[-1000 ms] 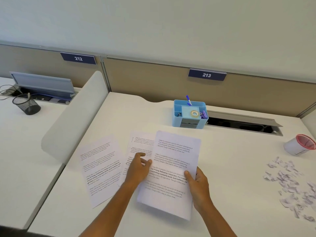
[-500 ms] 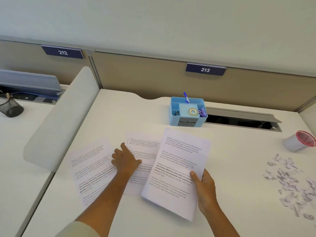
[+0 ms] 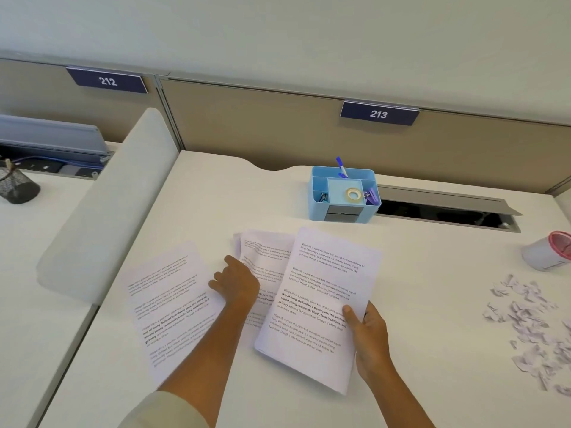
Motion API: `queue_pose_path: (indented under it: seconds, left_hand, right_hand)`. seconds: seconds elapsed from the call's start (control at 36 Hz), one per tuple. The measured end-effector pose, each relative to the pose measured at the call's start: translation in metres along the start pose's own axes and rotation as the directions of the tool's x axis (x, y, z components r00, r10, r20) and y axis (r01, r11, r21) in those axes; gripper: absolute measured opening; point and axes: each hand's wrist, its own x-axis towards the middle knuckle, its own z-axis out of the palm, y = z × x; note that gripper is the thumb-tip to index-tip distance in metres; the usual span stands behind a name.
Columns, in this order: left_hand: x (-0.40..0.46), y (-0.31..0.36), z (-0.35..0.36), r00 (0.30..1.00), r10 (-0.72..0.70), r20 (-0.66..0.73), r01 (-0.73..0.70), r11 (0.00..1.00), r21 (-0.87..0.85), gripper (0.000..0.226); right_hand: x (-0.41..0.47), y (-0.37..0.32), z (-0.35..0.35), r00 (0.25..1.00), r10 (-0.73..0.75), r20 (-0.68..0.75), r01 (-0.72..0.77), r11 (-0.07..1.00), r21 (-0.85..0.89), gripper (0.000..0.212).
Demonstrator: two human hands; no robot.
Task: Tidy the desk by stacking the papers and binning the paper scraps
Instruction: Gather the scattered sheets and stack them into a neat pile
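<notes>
Views: one only, a wide-angle camera worn on the person's head
Position: above the near edge of a white desk (image 3: 432,304)
Direction: forward and down, towards the partition wall (image 3: 278,125) across the upper frame
Nearness: close; both forearms enter from the bottom edge
Tilt: horizon lines slope down to the right
Shared area: none, single view
</notes>
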Motion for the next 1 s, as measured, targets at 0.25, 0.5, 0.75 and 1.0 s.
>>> queue_pose_path:
  seconds: [0.25,0.5,0.75,1.0]
  left_hand:
    - [-0.010,-0.001,-0.004,0.994,-0.002,0.108,0.017,0.990,-0.139,0.048]
    - [-0.014,-0.016,-0.012,0.993,0.100,0.055,-0.082,0.960,-0.266,0.043]
    - [-0.028,-0.037,-0.053,0.995,0.102,0.024,-0.075,0.855,-0.513,0.062]
    - [-0.051,-0.078,-0.097,0.955,0.274,-0.114,-0.286,0.751,-0.595,0.030]
  right_hand:
    - [0.000,-0.002,-0.009,1.000,-0.003,-0.009,0.003,1.000,0.014,0.030]
    - [0.000,-0.006,-0.015,0.999,0.000,-0.032,0.001,0.999,0.033,0.027]
    - [-0.004,-0.009,-0.024,1.000,-0.007,-0.024,0.008,0.999,0.052,0.024]
    - [-0.008,-0.012,-0.028,1.000,-0.027,-0.003,0.027,0.998,0.055,0.024]
